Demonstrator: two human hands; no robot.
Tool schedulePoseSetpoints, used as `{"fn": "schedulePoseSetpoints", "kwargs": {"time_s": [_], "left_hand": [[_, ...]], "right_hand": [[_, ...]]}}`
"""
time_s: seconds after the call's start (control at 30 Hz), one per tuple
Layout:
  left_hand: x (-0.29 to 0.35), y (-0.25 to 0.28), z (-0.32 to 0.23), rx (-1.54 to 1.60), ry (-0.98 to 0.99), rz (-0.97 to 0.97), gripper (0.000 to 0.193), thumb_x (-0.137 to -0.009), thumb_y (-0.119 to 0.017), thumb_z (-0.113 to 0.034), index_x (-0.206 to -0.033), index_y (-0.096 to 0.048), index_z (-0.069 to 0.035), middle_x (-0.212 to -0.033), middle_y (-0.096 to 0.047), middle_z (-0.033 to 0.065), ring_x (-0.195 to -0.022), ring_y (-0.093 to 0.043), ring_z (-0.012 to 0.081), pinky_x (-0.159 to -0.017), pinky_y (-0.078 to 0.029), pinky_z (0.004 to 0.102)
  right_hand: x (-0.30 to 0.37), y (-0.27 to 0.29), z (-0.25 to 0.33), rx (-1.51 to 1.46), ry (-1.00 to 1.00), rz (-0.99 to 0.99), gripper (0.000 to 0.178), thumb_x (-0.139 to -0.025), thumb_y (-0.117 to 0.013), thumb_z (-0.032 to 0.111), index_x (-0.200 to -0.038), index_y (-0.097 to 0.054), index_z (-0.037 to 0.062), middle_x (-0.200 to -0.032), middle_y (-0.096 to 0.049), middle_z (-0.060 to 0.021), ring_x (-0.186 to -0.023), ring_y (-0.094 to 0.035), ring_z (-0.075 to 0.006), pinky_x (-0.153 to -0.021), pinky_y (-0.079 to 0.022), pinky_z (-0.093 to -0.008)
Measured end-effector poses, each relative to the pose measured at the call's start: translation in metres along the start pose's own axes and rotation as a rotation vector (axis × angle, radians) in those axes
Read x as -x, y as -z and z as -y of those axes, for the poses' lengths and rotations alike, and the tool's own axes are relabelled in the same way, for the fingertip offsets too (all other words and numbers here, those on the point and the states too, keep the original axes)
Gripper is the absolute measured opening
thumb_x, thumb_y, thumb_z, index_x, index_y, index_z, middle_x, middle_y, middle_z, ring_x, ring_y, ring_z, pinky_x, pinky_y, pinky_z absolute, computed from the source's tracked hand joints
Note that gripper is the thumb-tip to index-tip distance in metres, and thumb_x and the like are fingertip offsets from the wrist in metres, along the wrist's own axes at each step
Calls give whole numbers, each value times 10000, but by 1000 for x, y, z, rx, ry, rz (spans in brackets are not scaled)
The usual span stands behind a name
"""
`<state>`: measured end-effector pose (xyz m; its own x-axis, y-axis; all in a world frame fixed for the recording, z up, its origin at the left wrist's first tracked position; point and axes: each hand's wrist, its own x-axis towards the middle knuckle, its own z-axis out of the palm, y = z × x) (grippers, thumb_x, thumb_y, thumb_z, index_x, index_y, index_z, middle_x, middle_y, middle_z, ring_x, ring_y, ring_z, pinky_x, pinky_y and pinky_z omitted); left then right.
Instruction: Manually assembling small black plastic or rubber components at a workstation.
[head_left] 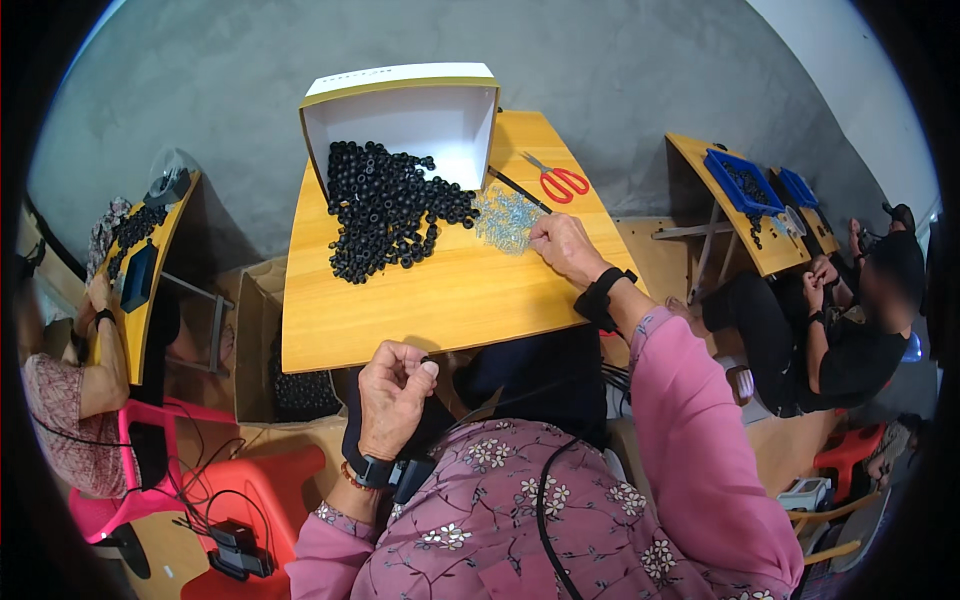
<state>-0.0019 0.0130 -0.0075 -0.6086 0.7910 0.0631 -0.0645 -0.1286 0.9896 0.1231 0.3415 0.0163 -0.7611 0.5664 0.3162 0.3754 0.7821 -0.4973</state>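
Head view, left to right: left hand [395, 395] sat below the tabletop's [400, 310] near edge, fingers pinched on something small and dark, too small to identify. Black rubber rings [385, 205] were heaped at the far-left corner, spilling from a white box [420, 115]. Right hand [565, 245] curled narrow over clear small parts [505, 215] at the right edge. Likely mid-assembly; next needs a fine pick. Right fingertips' contents: can't tell.

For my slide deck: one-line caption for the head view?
Right hand picks at small clear pieces beside black round beads; left hand pinches one.
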Motion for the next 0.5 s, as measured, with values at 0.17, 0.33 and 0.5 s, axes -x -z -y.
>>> {"fn": "schedulePoseSetpoints", "kwargs": {"time_s": [0.17, 0.33, 0.5], "left_hand": [[-2, 3, 5, -9, -7, 48, 122, -898, -679, -40, -952, -571, -24, -800, -615, 15, -675, -609, 85, -625, -534, 226], [-2, 3, 5, -25, -5, 41, 125, -896, -684, -41, -950, -572, -24, -799, -605, 9, -674, -603, 82, -622, -532, 226], [-2, 3, 7, -21, 6, 48, 126, -895, -685, -42, -942, -569, -26, -806, -595, 3, -681, -603, 82, -624, -533, 225]], "right_hand": [[3, 3, -4, -57, -45, -24, 129, -808, -610, 44, -847, -688, -51, -838, -683, -244, -817, -674, -401, -734, -531, -417], [8, -1, 2, -162, -119, -46, 148, -806, -616, 44, -882, -684, -63, -848, -679, -252, -823, -674, -399, -739, -534, -415], [1, -3, 6, 100, 67, 44, 194, -819, -662, 65, -951, -662, -78, -717, -630, -146, -722, -642, -227, -676, -506, -355]]}}
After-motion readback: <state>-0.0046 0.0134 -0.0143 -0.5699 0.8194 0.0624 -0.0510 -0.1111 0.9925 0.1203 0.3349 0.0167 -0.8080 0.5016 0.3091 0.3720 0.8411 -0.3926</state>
